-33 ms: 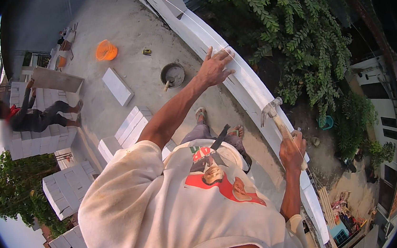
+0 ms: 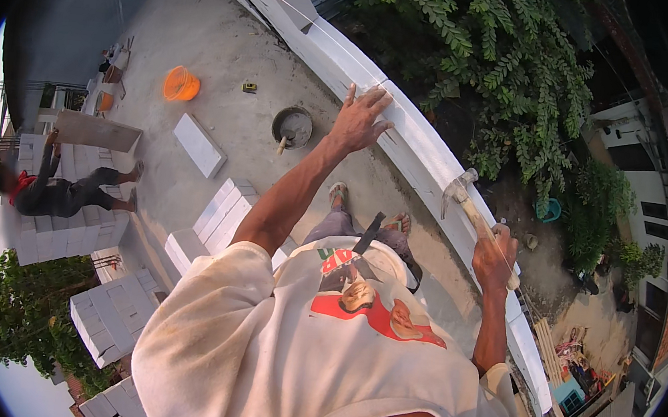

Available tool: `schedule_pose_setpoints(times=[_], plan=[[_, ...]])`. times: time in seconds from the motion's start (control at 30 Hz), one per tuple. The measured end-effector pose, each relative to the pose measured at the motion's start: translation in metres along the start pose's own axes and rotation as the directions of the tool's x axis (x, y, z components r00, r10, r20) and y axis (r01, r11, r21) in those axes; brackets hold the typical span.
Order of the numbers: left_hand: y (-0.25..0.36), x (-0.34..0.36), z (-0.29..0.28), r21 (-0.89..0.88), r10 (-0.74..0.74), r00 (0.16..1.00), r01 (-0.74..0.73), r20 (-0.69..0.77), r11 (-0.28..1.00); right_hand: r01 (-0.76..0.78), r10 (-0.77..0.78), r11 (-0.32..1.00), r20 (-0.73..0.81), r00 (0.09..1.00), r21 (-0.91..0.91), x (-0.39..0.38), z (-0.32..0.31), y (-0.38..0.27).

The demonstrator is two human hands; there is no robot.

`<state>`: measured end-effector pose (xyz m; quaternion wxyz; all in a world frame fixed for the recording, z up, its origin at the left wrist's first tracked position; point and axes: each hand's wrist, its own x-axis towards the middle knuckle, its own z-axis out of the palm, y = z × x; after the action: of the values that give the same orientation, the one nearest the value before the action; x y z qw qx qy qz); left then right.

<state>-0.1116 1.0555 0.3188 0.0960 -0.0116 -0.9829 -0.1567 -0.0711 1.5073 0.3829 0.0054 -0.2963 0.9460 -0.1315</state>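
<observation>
My left hand (image 2: pixel 361 120) lies with fingers spread on the top of a low wall of white blocks (image 2: pixel 425 141). Its fingertips rest close to a joint between two blocks. My right hand (image 2: pixel 495 258) is wrapped around the wooden handle of a hammer (image 2: pixel 474 215). The hammer's metal head is over the block top, farther along than my hand; whether it touches the block I cannot tell. A thin string (image 2: pixel 342 42) runs along the wall's top edge.
Left of the wall, a round mortar pan (image 2: pixel 292 126), an orange bucket (image 2: pixel 181 84) and a loose white block (image 2: pixel 199 145) are on the concrete floor. Block stacks (image 2: pixel 225 212) stand nearby. Another person (image 2: pixel 71 187) is at far left. Leafy branches (image 2: pixel 522 90) hang beyond the wall.
My right hand and the hammer have shifted very slightly nearer to me. My left hand stays in place on the wall.
</observation>
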Motion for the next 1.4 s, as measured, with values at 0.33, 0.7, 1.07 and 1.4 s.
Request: schedule_pose_setpoints(times=[0.33,0.7,1.07,1.4], plan=[[-0.096,-0.287,0.033,-0.11,-0.558,0.66,0.689,0.503,0.716,-0.108,0.105,0.993,0.051,0.993,0.048,-0.049,0.005,0.023],[-0.188,-0.441,0.041,-0.204,-0.309,0.316,0.916,0.897,0.346,-0.157,0.14,0.967,-0.096,0.986,-0.203,-0.05,0.021,-0.073],[-0.244,-0.425,0.005,-0.023,-0.03,0.03,0.976,0.999,0.216,-0.911,0.179,0.281,0.916,0.359,0.302,-0.018,0.255,-0.283],[-0.326,-0.44,-0.011,-0.176,-0.359,0.227,0.969,0.905,0.171,-0.606,0.045,0.64,0.764,0.643,0.472,0.248,0.336,-0.388]])
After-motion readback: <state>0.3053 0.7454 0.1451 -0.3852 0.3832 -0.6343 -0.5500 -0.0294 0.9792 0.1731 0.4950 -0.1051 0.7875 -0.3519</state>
